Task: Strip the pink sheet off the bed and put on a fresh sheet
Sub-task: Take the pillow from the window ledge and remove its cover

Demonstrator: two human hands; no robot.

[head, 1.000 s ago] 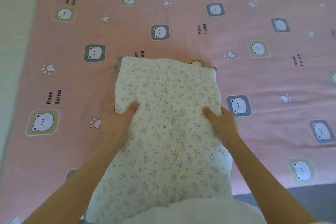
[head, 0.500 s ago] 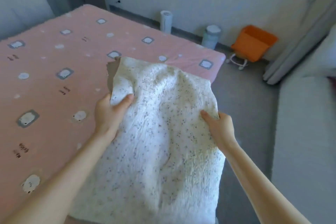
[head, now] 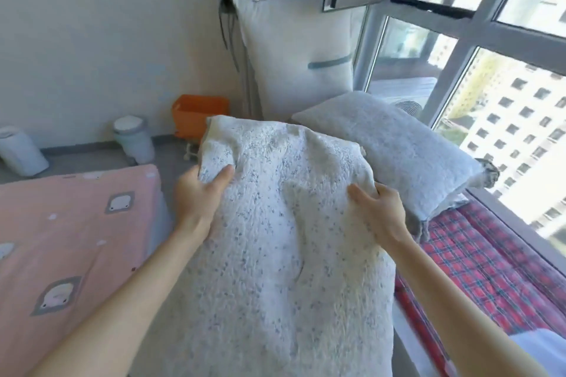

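Moved: pillow (head: 275, 239) is hanging beside the pink sheet (head: 76, 232), no longer over it.
Left hand (head: 196, 196): gripping pillow's left edge.
Right hand (head: 382, 211): gripping its right edge.

no readable text, labels or numbers visible.

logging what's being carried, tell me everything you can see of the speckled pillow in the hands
The speckled pillow is soft and oblong, its cream, crinkly-looking cover dotted with small grey-blue flecks and dented near the middle. It is held up beside the pink sheet, long axis pointing away from the person, far end near a similar pillow by the window. The left hand grips its left edge, the right hand its right edge, thumbs on top.
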